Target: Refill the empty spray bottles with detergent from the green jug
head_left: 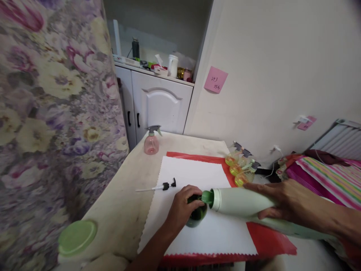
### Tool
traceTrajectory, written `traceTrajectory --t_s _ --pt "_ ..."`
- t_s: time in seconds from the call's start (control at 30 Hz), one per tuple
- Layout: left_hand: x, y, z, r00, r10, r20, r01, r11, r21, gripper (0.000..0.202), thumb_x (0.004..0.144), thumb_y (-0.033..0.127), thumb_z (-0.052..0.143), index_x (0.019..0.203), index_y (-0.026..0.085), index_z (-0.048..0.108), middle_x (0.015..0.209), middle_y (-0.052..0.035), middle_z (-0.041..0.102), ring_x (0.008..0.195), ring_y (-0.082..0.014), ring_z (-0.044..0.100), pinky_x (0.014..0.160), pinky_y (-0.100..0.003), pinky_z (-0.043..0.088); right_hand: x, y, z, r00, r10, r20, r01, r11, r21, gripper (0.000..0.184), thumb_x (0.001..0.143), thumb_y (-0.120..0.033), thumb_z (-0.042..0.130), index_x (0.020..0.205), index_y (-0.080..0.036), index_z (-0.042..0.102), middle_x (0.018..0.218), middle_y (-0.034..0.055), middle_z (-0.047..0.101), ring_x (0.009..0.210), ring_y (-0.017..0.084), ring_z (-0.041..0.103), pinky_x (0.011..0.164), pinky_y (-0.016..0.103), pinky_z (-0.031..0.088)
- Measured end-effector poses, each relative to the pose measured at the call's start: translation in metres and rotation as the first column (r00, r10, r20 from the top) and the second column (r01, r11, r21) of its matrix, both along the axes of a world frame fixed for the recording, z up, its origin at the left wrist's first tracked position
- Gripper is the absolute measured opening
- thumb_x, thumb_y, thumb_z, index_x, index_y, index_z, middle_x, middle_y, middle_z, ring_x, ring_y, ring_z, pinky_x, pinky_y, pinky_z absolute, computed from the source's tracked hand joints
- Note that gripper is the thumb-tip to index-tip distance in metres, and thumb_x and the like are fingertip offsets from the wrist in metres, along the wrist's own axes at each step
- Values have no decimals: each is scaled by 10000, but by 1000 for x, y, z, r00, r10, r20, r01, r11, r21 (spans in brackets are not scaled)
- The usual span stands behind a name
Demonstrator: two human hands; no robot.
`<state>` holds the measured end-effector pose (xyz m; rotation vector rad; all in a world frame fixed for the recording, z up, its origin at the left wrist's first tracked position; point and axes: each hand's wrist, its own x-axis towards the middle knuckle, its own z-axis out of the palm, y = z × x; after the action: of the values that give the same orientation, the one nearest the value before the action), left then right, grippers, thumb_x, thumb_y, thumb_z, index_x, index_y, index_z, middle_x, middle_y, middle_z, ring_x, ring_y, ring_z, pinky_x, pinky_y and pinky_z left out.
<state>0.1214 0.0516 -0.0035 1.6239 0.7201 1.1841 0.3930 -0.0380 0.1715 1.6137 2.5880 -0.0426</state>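
white sheet (pixel 194 171) on table (pixel 124 195); left fingers (pixel 191 191) clasp round dark-green bottle (pixel 197 217), right fingers (pixel 267 213) grip tilted pale-green bottle (pixel 239 201).

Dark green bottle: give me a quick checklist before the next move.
1. Left hand gripping the dark green bottle near its top: ok.
2. Right hand supporting the tilted pale green bottle: ok.
3. Green spout seated in the dark green bottle's mouth: cannot tell; fingers hide it.
4. Black pump off the bottle, partly on the white sheet: ok.
5. Fill level: cannot tell.
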Motion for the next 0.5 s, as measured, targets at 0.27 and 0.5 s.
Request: traceTrajectory --t_s 0.27,0.5 --pt "0 0 -1 1000 -5 -8 5 1000 12 164 701 125 711 837 215 708 931 -37 671 925 -200 623 870 -311 459 2 1 -1 997 -42 66 47 996 -78 672 878 -633 456 1440 -273 379 859 79 719 720 245 698 604 295 442" --pt "-1 1 -3 1000 -10 -25 10 1000 -1 174 707 127 714 856 217 710 944 -35 668 936 -201 623 878 -314 457 0 0 2 999 -17 40 19 998 -54 649 884 -601 484 1420 -240 420 851 95 718 723 234 700 598 276 439"
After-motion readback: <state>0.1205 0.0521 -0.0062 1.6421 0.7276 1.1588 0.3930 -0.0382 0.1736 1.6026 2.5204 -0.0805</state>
